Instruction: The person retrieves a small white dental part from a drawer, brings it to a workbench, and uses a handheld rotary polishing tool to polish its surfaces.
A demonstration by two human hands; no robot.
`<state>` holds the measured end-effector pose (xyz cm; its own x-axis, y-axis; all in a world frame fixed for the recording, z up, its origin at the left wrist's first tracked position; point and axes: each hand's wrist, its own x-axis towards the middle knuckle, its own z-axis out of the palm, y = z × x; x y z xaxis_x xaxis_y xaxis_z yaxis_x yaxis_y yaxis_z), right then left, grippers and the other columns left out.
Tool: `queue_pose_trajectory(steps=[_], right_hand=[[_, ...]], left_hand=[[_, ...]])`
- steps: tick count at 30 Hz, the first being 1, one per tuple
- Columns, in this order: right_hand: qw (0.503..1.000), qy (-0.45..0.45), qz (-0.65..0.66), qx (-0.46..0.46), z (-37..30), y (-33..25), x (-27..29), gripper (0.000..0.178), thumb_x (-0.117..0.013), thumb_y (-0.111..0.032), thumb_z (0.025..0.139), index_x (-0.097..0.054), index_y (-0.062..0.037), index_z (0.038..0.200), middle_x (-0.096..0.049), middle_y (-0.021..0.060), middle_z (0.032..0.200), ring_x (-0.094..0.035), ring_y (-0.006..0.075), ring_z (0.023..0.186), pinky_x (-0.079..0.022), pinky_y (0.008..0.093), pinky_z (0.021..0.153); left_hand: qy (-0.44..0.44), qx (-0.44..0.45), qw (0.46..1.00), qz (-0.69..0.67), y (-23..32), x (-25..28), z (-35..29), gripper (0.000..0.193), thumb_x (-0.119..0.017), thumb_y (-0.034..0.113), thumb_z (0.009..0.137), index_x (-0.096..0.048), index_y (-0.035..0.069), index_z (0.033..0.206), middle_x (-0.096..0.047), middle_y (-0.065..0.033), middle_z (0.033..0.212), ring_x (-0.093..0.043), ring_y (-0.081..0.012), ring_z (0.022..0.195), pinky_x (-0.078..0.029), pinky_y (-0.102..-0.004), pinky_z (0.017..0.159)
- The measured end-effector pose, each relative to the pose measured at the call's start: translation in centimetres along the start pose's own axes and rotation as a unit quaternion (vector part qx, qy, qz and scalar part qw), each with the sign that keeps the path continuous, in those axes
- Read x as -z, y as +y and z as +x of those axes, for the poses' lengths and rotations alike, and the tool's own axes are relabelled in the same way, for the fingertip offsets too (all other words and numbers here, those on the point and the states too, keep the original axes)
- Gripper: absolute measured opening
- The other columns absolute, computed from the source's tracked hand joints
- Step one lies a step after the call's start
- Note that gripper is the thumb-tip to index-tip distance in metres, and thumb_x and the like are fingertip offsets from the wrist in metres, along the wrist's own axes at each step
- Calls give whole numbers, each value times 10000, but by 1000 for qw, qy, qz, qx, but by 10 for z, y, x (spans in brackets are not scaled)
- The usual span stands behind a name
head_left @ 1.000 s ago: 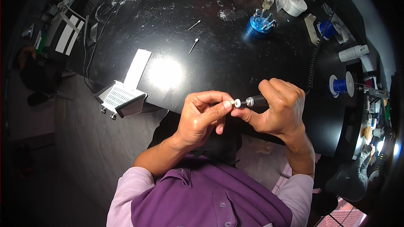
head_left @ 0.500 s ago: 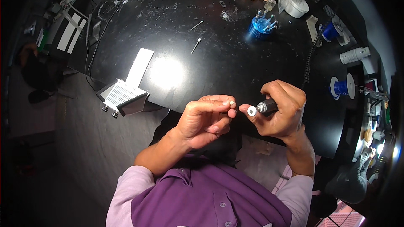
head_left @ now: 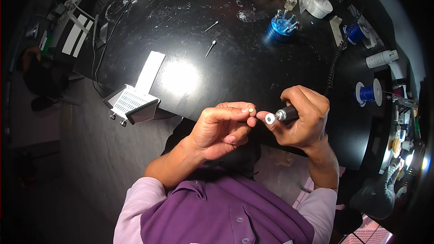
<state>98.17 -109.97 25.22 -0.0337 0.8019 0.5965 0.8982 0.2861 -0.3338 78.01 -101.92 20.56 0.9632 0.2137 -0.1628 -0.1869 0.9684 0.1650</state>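
Observation:
Between the thumb and fingertips of my left hand (head_left: pixel 219 131) I pinch a small cream-white, tooth-like piece (head_left: pixel 251 110). My right hand (head_left: pixel 309 119) is wrapped round a black rotary handpiece (head_left: pixel 290 114) with a silver collar. A small white wheel (head_left: pixel 268 122) sits on its tip, beside my right thumb. The wheel stands just right of the piece, apart from it. My right thumb tip comes very close to the left fingertips; whether they touch I cannot tell. Both hands are above the near edge of the black table (head_left: pixel 235 77).
A white slotted stand (head_left: pixel 135 101) is fixed at the table edge on the left. Two thin burs (head_left: pixel 210 49) lie mid-table. Farther back stand a blue bur holder (head_left: pixel 281 29), a small bottle (head_left: pixel 291 2) and a white tub (head_left: pixel 318 7). A coiled cord (head_left: pixel 332 68) and blue wire spool (head_left: pixel 368 93) are right.
My left hand has shifted slightly right with the small piece, narrowing the gap to my right thumb. The handpiece has barely moved.

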Motion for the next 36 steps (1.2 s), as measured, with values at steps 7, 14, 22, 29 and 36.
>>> queue_pose_trajectory(steps=[7,14,22,29,36], right_hand=[[995,-12,19,-98,1,2,3,375,-826,-277,710,-531,-48,670,-531,82,568,-545,241,454,-396,342,430],[971,-76,-12,-226,2,10,0,142,-653,-115,747,-558,-11,762,-579,140,587,-614,316,515,-466,424,510],[978,-44,47,-196,1,7,-4,267,-589,10,809,-489,5,1056,-621,211,710,-663,373,625,-502,457,589],[980,54,115,-154,1,10,-9,280,-628,2,905,-453,13,1124,-652,238,802,-713,367,767,-515,419,636],[969,27,55,-238,2,30,-9,128,-661,-56,864,-588,23,932,-689,224,820,-710,385,785,-516,427,650]], left_hand=[[167,-355,578,715,7,-8,17,47,-728,60,842,-732,16,858,-669,-79,771,-609,-147,561,-458,-263,508],[220,-348,375,831,16,-3,32,102,-756,37,765,-776,64,862,-688,-67,728,-659,-208,624,-510,-336,571],[157,-421,579,681,4,-16,58,191,-675,126,933,-749,-23,1028,-728,-120,855,-666,-163,806,-510,-295,694],[149,-448,670,573,-8,-40,87,168,-718,112,916,-748,-34,994,-711,-95,820,-644,-109,752,-496,-270,660],[158,-445,692,545,-10,-49,109,269,-773,169,894,-732,-24,1077,-721,-46,859,-625,-77,801,-511,-256,705]])
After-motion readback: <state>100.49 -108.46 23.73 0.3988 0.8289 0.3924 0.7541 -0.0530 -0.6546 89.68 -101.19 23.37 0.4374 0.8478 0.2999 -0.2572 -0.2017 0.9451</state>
